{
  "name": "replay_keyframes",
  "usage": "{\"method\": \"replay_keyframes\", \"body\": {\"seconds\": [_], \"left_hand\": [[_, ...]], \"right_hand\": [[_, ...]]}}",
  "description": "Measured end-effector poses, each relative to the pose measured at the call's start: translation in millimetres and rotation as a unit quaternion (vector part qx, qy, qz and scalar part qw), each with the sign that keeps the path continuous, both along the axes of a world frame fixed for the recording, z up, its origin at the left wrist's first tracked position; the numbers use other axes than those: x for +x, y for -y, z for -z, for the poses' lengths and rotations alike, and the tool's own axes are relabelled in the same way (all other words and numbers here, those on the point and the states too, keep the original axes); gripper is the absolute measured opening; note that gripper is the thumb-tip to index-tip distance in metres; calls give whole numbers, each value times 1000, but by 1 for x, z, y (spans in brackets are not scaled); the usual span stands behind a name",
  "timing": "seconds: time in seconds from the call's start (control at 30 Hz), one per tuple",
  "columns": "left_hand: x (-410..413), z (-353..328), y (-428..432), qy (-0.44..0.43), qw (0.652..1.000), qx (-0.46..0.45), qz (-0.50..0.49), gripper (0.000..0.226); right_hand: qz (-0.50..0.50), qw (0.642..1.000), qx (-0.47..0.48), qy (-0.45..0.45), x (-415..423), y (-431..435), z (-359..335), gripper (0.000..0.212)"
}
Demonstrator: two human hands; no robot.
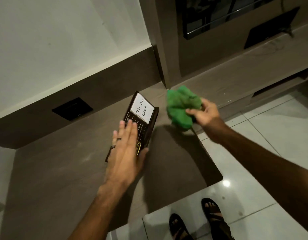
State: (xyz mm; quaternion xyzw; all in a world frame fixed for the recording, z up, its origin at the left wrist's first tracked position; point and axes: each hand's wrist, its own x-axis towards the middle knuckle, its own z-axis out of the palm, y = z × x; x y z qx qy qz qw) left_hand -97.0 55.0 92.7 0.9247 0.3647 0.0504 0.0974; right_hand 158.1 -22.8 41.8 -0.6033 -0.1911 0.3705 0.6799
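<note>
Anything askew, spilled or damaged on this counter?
The desk calendar with its To Do List pad lies skewed to the counter edges, left hand resting on it. The right hand grips a crumpled green cloth. No spill or damage shows.

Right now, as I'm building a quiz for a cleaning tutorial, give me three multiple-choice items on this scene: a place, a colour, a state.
1. Where does the desk calendar lie? A in a drawer; B on the brown counter; C on a chair.
2. What colour is the cloth? A green; B white; C red.
3. What is the right hand doing? A resting flat, empty; B gripping the cloth; C hidden.
Answers: B, it lies on the counter beneath the left hand; A, plainly green; B, its fingers curl round it.
</note>
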Motion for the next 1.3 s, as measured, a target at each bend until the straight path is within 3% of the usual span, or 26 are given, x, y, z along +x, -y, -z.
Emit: {"method": "replay_keyframes", "body": {"seconds": [0.13, 0.27, 0.37, 0.43, 0.5, 0.53, 0.6, 0.67, 0.77, 0.83, 0.9, 0.97, 1.03, 1.1, 1.17, 1.3], "left_hand": [[50, 48, 30, 4, 999, -27, 45, 75], [69, 103, 47, -56, 995, -69, 49, 84], [69, 128, 52, -57, 996, -66, 25, 84], [69, 134, 53, -57, 997, -46, 18, 84], [68, 137, 54, -59, 997, -37, 24, 84], [67, 136, 53, -56, 998, -32, 27, 84], [68, 134, 52, -49, 998, -33, 31, 83], [68, 134, 52, -49, 997, -41, 32, 83], [68, 134, 51, -55, 997, -47, 29, 84], [68, 131, 52, -62, 996, -51, 31, 83], [67, 123, 50, -60, 996, -49, 33, 81], [61, 110, 44, -57, 998, -7, 27, 80], [47, 93, 34, -72, 995, 73, 1, 91], [28, 76, 21, -82, 989, 117, -44, 109], [8, 63, 12, -90, 985, 117, -88, 122], [-31, 49, 1, -113, 979, 105, -136, 130]], "right_hand": [[81, 977, -109, 162, 55, -21, 33, 42], [38, 900, -250, 354, 75, -33, 72, 53], [13, 822, -243, 515, 77, -45, 96, 58], [-72, 739, -280, 609, 77, -52, 111, 68], [-183, 671, -350, 627, 73, -58, 120, 81], [-209, 663, -366, 618, 73, -62, 120, 85], [-207, 688, -367, 590, 73, -67, 112, 82], [-157, 743, -334, 558, 71, -69, 95, 64], [-56, 825, -202, 525, 57, -66, 69, 46], [-103, 851, -107, 505, 39, -68, 53, 44], [-202, 850, -74, 480, 21, -78, 41, 62], [-298, 836, -90, 452, 8, -91, 41, 92], [-349, 828, -125, 422, 0, -103, 44, 119], [-357, 825, -161, 408, -4, -111, 45, 133], [-353, 833, -153, 397, -9, -117, 43, 129], [-300, 864, -126, 384, -23, -107, 43, 98]]}}
